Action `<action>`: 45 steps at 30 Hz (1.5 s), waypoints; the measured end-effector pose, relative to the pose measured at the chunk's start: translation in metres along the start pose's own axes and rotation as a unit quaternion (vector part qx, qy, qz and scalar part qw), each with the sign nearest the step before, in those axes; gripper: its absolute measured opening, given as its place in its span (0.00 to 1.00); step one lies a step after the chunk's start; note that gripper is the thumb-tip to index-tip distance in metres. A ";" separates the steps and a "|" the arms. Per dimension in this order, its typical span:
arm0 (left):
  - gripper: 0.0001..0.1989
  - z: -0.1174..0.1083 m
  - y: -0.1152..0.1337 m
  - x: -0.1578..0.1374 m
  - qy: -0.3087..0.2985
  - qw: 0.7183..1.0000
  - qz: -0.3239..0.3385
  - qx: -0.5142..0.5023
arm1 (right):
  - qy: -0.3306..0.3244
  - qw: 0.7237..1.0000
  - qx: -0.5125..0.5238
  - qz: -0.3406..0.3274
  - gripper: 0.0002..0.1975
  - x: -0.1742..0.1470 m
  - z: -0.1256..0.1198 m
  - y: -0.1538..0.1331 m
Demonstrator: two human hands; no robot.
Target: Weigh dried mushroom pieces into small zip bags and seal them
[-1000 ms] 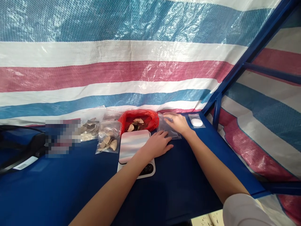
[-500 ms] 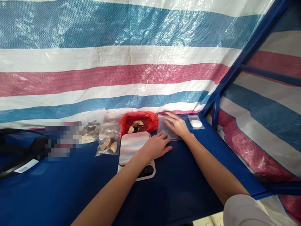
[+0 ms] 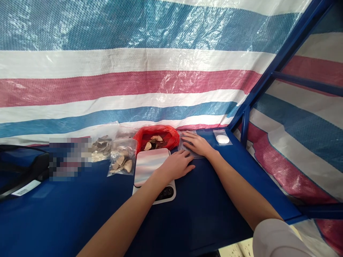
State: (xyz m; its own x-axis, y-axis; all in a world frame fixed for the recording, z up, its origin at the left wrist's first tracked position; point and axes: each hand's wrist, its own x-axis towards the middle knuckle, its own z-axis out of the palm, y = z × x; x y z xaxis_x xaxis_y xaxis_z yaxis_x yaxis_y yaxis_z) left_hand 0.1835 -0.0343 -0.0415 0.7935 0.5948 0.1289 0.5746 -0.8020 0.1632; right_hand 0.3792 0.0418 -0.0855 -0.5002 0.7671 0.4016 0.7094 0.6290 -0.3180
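My right hand (image 3: 197, 144) lies with outstretched fingers over a clear plastic bag (image 3: 199, 156) on the blue table. Close to its left, my left hand (image 3: 180, 165) reaches across a white kitchen scale (image 3: 150, 167), fingers stretched toward the bag's near left edge; whether they touch it I cannot tell. The scale's plate is bare and shiny, and my left forearm hides part of its buttons. Behind the scale sits an open red plastic bag (image 3: 175, 137) holding dried slices (image 3: 157, 138) and dark bits.
Left of the scale stands a clear bag of dried slices (image 3: 122, 160), with another bag of greyish pieces (image 3: 102, 148) behind it. A white oval object (image 3: 222, 139) lies on a small clear bag at the right. Black gear (image 3: 29, 175) rests at far left. A striped tarp (image 3: 128, 85) hangs behind.
My right hand has come down and slightly left, flattening onto the clear bag. My left hand stays nearly where it was. The whole view has shifted slightly.
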 end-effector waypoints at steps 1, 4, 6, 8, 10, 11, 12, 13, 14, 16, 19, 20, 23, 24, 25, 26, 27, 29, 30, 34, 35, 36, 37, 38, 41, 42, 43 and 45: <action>0.17 0.000 0.000 0.000 0.006 1.000 -0.004 0.003 | -0.006 1.000 -0.005 -0.003 0.18 0.000 0.001 0.001; 0.17 0.002 -0.001 -0.001 0.023 0.999 -0.022 0.026 | -0.017 1.000 -0.014 -0.007 0.19 0.000 0.002 0.005; 0.17 0.004 0.000 -0.001 0.024 0.998 -0.036 0.048 | -0.022 1.000 -0.018 -0.005 0.20 -0.001 0.003 0.006; 0.18 0.005 0.001 -0.002 0.010 0.997 -0.046 0.066 | -0.026 0.999 -0.025 -0.004 0.20 -0.001 0.004 0.007; 0.18 0.005 0.003 -0.001 -0.006 0.996 -0.052 0.078 | -0.027 0.999 -0.027 -0.006 0.20 -0.002 0.005 0.007; 0.18 0.005 0.003 -0.001 -0.012 0.995 -0.053 0.081 | -0.026 0.999 -0.027 -0.006 0.20 -0.002 0.005 0.007; 0.18 0.005 0.004 0.000 -0.016 0.995 -0.053 0.083 | -0.024 0.999 -0.025 -0.005 0.20 -0.002 0.005 0.007; 0.18 0.004 0.004 0.000 -0.018 0.995 -0.054 0.085 | -0.021 1.000 -0.022 -0.002 0.20 -0.002 0.005 0.007; 0.18 0.004 0.005 0.000 -0.018 0.995 -0.055 0.085 | -0.016 1.000 -0.020 0.005 0.19 -0.002 0.004 0.006; 0.17 0.002 0.006 0.000 -0.015 0.995 -0.059 0.082 | 0.002 1.000 -0.013 0.017 0.18 -0.002 0.001 0.006; 0.17 0.000 0.007 -0.003 0.004 0.995 -0.070 0.073 | 0.041 0.999 0.008 0.026 0.18 -0.002 -0.006 0.004; 0.17 -0.002 0.007 -0.006 0.017 0.995 -0.073 0.072 | 0.053 0.998 0.016 0.026 0.18 -0.003 -0.010 0.003; 0.16 -0.008 0.004 -0.018 0.078 0.992 -0.076 0.071 | 0.081 0.996 0.036 0.022 0.16 -0.004 -0.022 -0.003; 0.16 -0.010 0.002 -0.024 0.102 0.989 -0.075 0.070 | 0.089 0.995 0.041 0.019 0.16 -0.005 -0.026 -0.007; 0.16 -0.014 -0.001 -0.031 0.126 0.987 -0.076 0.069 | 0.094 0.994 0.045 0.016 0.16 -0.007 -0.029 -0.011; 0.16 -0.017 -0.005 -0.039 0.149 0.983 -0.078 0.069 | 0.097 0.994 0.048 0.014 0.16 -0.009 -0.033 -0.015; 0.15 -0.020 -0.009 -0.048 0.172 0.979 -0.082 0.072 | 0.094 0.994 0.049 0.012 0.16 -0.011 -0.035 -0.021; 0.15 -0.027 -0.019 -0.068 0.211 0.969 -0.102 0.083 | 0.076 0.996 0.045 0.008 0.16 -0.018 -0.039 -0.034; 0.16 -0.030 -0.025 -0.078 0.225 0.964 -0.113 0.087 | 0.064 0.997 0.038 0.006 0.16 -0.022 -0.039 -0.041; 0.18 -0.034 -0.051 -0.118 0.268 0.947 -0.155 0.088 | 0.016 1.000 -0.016 0.009 0.16 -0.038 -0.034 -0.073; 0.18 -0.033 -0.057 -0.127 0.273 0.944 -0.163 0.086 | 0.006 0.999 -0.032 0.012 0.16 -0.042 -0.031 -0.081; 0.18 -0.032 -0.064 -0.136 0.280 0.940 -0.175 0.085 | -0.002 0.999 -0.046 0.014 0.16 -0.045 -0.028 -0.087; 0.18 -0.031 -0.070 -0.144 0.286 0.936 -0.185 0.085 | -0.008 0.998 -0.058 0.015 0.16 -0.048 -0.024 -0.093; 0.18 -0.028 -0.077 -0.151 0.289 0.935 -0.188 0.086 | -0.010 0.998 -0.067 0.016 0.16 -0.050 -0.020 -0.098; 0.19 -0.021 -0.092 -0.168 0.275 0.942 -0.169 0.095 | -0.019 0.996 -0.081 0.018 0.16 -0.056 -0.007 -0.106; 0.19 -0.018 -0.096 -0.172 0.270 0.944 -0.165 0.100 | -0.023 0.996 -0.082 0.019 0.16 -0.057 -0.004 -0.107; 0.19 -0.015 -0.099 -0.176 0.264 0.945 -0.162 0.104 | -0.026 0.996 -0.082 0.020 0.17 -0.058 0.000 -0.107; 0.20 -0.010 -0.103 -0.180 0.251 0.949 -0.159 0.106 | -0.031 0.996 -0.081 0.022 0.18 -0.059 0.004 -0.106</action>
State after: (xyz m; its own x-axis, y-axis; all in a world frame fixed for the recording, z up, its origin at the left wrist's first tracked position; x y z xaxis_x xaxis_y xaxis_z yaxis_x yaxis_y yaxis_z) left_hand -0.0209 -0.0584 -0.0721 0.4076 0.7175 0.5648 0.8389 -0.5386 0.0787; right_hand 0.3314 -0.0698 -0.0793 -0.4919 0.8034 0.3355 0.7998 0.5692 -0.1905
